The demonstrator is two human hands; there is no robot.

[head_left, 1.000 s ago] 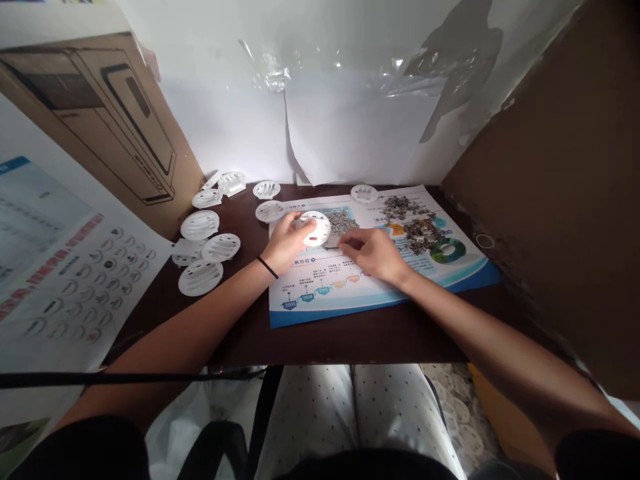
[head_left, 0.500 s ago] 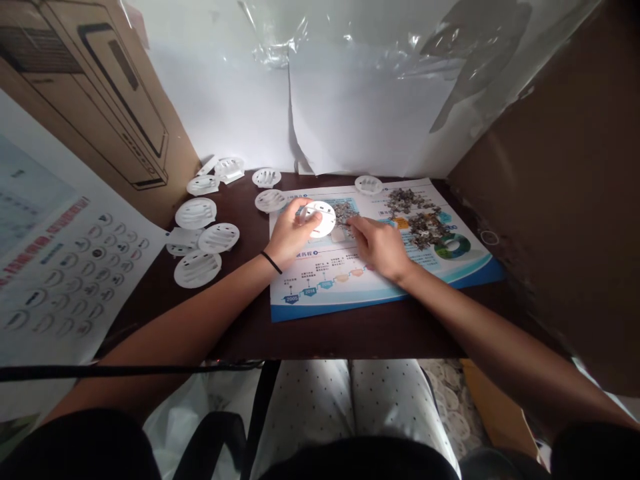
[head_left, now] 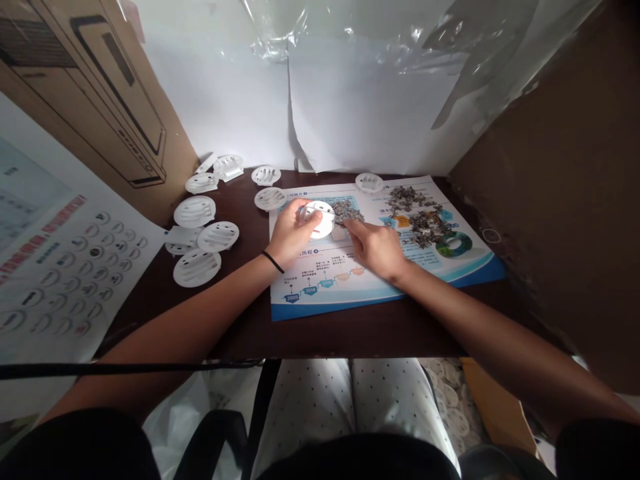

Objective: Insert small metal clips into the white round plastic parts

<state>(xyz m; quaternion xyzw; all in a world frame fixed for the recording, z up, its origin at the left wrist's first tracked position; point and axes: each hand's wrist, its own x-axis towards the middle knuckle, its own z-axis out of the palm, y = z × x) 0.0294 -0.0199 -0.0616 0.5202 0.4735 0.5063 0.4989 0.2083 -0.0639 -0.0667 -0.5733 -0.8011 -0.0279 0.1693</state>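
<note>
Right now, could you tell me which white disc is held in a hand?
The disc gripped by the left hand, over the printed sheet; the other discs lie untouched.

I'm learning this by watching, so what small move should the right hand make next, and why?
Probably pinch one piece from the grey pile and carry it to the white disc: the left hand holds the disc, and the right hand rests beside that pile.

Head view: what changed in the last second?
The right hand edged forward, fingertips now at the pile of small grey pieces. The left hand kept hold of the white round plastic disc. The loose white discs and the blue printed paper sheet stayed put.
</note>
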